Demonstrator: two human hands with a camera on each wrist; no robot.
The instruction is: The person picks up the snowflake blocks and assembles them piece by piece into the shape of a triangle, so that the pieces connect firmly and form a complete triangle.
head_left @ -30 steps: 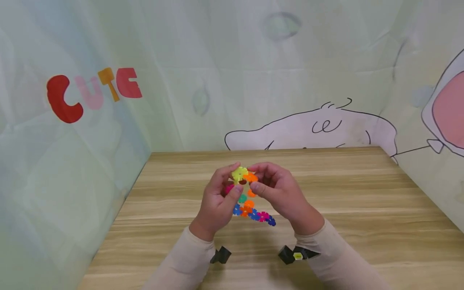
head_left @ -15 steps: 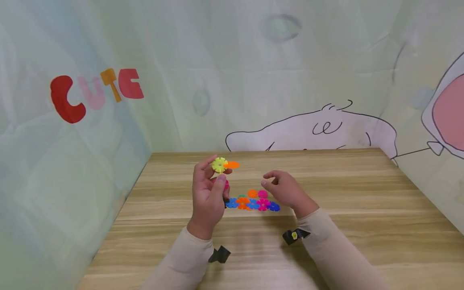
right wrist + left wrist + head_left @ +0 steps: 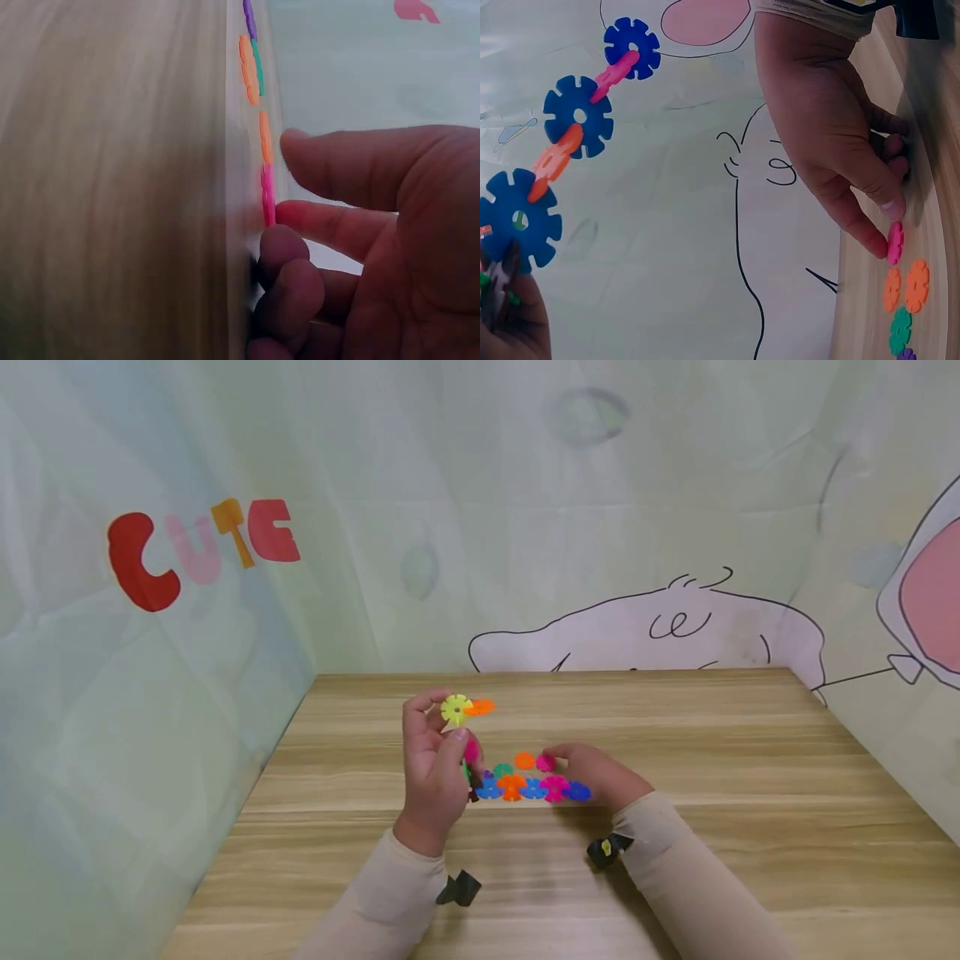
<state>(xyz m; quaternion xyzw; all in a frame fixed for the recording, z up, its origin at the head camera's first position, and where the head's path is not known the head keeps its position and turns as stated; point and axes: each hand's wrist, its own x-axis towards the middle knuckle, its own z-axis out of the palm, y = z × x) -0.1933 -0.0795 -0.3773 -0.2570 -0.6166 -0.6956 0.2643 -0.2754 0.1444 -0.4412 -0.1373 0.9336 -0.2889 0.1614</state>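
Note:
My left hand (image 3: 435,764) grips a linked chain of notched plastic snowflake discs. At its top a yellow disc (image 3: 456,710) carries an orange disc (image 3: 482,707) set crosswise. A row of blue discs (image 3: 578,116) joined by orange and pink ones sticks out from the hand toward the right; the part inside the palm is hidden. My right hand (image 3: 600,774) is low over the table, a fingertip at the edge of a loose pink disc (image 3: 895,243). In the right wrist view the thumb (image 3: 337,161) stands apart from that pink disc.
Loose discs lie on the wooden table (image 3: 675,718) beside the pink one: orange (image 3: 917,286), green (image 3: 901,331) and purple (image 3: 907,355). A printed curtain (image 3: 450,485) rises behind the table. Each wrist wears a black camera mount (image 3: 459,888).
The right hand left the chain, moved right and lowered to the pink disc on the table. The left hand shifted left with the chain, its orange disc now sticking out beside the yellow.

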